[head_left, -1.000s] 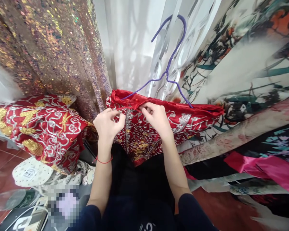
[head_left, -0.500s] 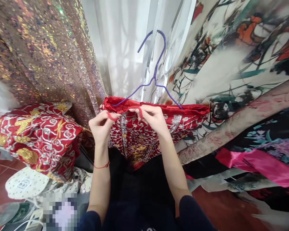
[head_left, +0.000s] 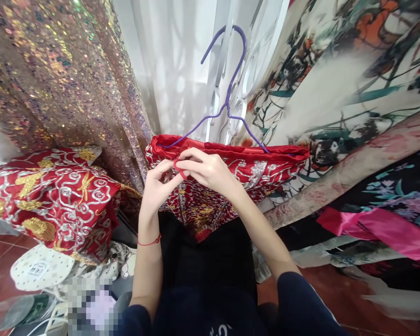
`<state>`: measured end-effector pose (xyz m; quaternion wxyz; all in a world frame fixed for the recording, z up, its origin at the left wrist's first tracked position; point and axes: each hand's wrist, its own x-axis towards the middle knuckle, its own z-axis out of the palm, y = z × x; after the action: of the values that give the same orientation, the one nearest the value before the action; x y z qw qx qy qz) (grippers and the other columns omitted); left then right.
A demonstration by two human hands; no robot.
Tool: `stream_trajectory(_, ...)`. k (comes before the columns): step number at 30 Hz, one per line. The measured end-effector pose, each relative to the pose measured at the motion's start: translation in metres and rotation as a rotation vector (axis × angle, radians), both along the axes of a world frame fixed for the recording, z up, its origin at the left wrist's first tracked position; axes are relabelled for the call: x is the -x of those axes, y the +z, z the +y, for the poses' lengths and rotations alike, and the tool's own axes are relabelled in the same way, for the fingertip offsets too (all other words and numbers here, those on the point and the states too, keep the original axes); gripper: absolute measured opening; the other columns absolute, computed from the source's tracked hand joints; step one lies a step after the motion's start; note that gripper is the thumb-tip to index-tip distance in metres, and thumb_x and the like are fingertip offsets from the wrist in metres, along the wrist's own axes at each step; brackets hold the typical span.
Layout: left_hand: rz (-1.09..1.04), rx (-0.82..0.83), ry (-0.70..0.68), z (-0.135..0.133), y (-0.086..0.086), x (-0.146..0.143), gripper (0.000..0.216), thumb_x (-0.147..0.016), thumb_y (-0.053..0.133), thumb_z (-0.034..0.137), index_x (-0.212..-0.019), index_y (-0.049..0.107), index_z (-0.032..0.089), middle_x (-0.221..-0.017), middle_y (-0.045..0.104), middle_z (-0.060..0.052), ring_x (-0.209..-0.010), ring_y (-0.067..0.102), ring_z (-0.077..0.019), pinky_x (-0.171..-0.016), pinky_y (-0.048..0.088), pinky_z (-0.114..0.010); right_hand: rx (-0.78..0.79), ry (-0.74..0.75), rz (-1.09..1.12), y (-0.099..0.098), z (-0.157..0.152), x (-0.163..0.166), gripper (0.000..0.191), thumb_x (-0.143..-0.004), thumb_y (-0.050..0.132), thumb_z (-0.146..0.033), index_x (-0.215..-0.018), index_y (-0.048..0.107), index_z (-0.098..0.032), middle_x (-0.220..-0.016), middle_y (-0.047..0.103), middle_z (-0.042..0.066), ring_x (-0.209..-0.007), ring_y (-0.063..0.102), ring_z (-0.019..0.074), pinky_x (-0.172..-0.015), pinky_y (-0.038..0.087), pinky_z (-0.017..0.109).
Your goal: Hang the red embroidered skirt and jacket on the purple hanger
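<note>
A red embroidered garment (head_left: pixel 259 170) with silver and gold patterns hangs folded over a purple wire hanger (head_left: pixel 227 98) in front of me. My left hand (head_left: pixel 159 184) and my right hand (head_left: pixel 206 170) meet at the garment's top edge, left of centre. Both pinch a thin red ribbon (head_left: pixel 178 167), which forms a small loop between the fingertips. A red string bracelet (head_left: pixel 149 241) circles my left wrist.
A sequinned gold-brown fabric (head_left: pixel 63 79) hangs at the left, a white sheer curtain (head_left: pixel 175 65) behind the hanger. A second red embroidered piece (head_left: pixel 56 196) lies at the left. Floral printed fabrics (head_left: pixel 353 93) and a pink satin cloth (head_left: pixel 378 228) fill the right. White items (head_left: pixel 38 270) lie on the red floor.
My hands, held apart with a ribbon end in each, have come together, and the ribbon now forms a loop between my fingertips. The view shifted slightly.
</note>
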<state>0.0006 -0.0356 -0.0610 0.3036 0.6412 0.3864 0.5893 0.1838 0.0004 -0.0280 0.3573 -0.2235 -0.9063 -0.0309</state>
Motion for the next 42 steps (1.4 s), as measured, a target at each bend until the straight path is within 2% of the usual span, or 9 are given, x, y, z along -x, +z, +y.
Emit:
stream_trajectory(6, -0.072, -0.058, 0.09, 0.004, -0.004, -0.01, 0.023, -0.079, 0.081, 0.044, -0.086, 0.076, 0.022, -0.086, 0.064, -0.002, -0.072, 0.054, -0.0112, -0.06, 0.042, -0.024, 0.006, -0.002, 0.084, -0.005, 0.001, 0.005, 0.032, -0.106, 0.041, -0.025, -0.116, 0.071, -0.018, -0.135, 0.069, 0.01, -0.112, 0.071, 0.0183, -0.089, 0.06, 0.032)
stream_trajectory(13, -0.026, -0.204, 0.269, 0.006, -0.01, -0.012, 0.018, -0.087, 0.075, 0.038, -0.084, 0.074, 0.021, -0.084, 0.059, 0.0, -0.06, 0.044, -0.0065, -0.052, 0.034, -0.022, 0.092, -0.028, 0.186, -0.007, 0.003, 0.005, 0.026, -0.105, 0.043, -0.025, -0.11, 0.069, -0.02, -0.131, 0.067, 0.01, -0.113, 0.068, 0.0191, -0.081, 0.062, 0.033)
stream_trajectory(15, -0.037, -0.268, 0.323, 0.009, -0.012, -0.012, 0.014, -0.088, 0.073, 0.035, -0.087, 0.073, 0.021, -0.088, 0.057, 0.0, -0.064, 0.047, -0.0067, -0.055, 0.038, -0.022, 0.105, -0.001, 0.234, -0.007, 0.005, 0.004, 0.024, -0.105, 0.044, -0.025, -0.109, 0.068, -0.02, -0.125, 0.069, 0.01, -0.113, 0.067, 0.0194, -0.083, 0.061, 0.033)
stream_trajectory(18, -0.092, -0.313, 0.31, 0.016, -0.015, -0.013, 0.016, -0.091, 0.071, 0.036, -0.089, 0.068, 0.021, -0.092, 0.06, -0.002, -0.078, 0.059, -0.0098, -0.066, 0.046, -0.022, 0.116, 0.013, 0.264, -0.005, 0.007, 0.001, 0.024, -0.105, 0.045, -0.027, -0.108, 0.067, -0.019, -0.117, 0.071, 0.009, -0.108, 0.068, 0.0177, -0.081, 0.058, 0.031)
stream_trajectory(20, -0.177, -0.264, 0.308, 0.021, -0.016, -0.012, 0.02, -0.093, 0.067, 0.04, -0.091, 0.063, 0.021, -0.087, 0.061, 0.0, -0.071, 0.061, -0.0085, -0.065, 0.048, -0.022, 0.144, -0.057, 0.258, -0.004, 0.008, -0.001, 0.024, -0.104, 0.044, -0.028, -0.107, 0.067, -0.019, -0.111, 0.072, 0.008, -0.096, 0.069, 0.016, -0.074, 0.055, 0.029)
stream_trajectory(23, -0.301, -0.159, 0.383, 0.028, -0.018, -0.01, 0.026, -0.094, 0.063, 0.046, -0.093, 0.053, 0.022, -0.074, 0.057, 0.005, -0.051, 0.058, -0.005, -0.049, 0.042, -0.018, 0.19, -0.211, 0.259, -0.002, 0.006, -0.006, 0.023, -0.103, 0.045, -0.027, -0.105, 0.067, -0.019, -0.103, 0.073, 0.005, -0.079, 0.066, 0.0133, -0.065, 0.048, 0.028)
stream_trajectory(25, -0.34, -0.132, 0.439, 0.03, -0.02, -0.008, 0.029, -0.094, 0.062, 0.047, -0.093, 0.048, 0.022, -0.073, 0.057, 0.006, -0.049, 0.061, -0.0056, -0.044, 0.039, -0.016, 0.196, -0.29, 0.266, -0.002, 0.004, -0.008, 0.022, -0.101, 0.047, -0.027, -0.103, 0.067, -0.019, -0.099, 0.075, 0.004, -0.077, 0.065, 0.013, -0.064, 0.045, 0.028)
stream_trajectory(33, -0.296, -0.135, 0.544, 0.032, -0.026, -0.006, 0.022, -0.095, 0.062, 0.039, -0.095, 0.051, 0.021, -0.082, 0.067, 0.001, -0.074, 0.073, -0.0111, -0.066, 0.058, -0.02, 0.151, -0.522, 0.232, -0.001, -0.005, -0.015, 0.024, -0.1, 0.048, -0.027, -0.103, 0.07, -0.02, -0.089, 0.079, 0.004, -0.065, 0.064, 0.0143, -0.056, 0.035, 0.028)
stream_trajectory(42, -0.286, -0.161, 0.617, 0.049, -0.014, 0.006, 0.014, -0.095, 0.058, 0.033, -0.095, 0.055, 0.02, -0.09, 0.07, -0.002, -0.078, 0.075, -0.0126, -0.065, 0.059, -0.021, 0.024, -0.615, 0.18, -0.004, -0.01, -0.021, 0.032, -0.104, 0.041, -0.028, -0.106, 0.072, -0.019, -0.099, 0.079, 0.007, -0.074, 0.069, 0.0155, -0.054, 0.033, 0.028)
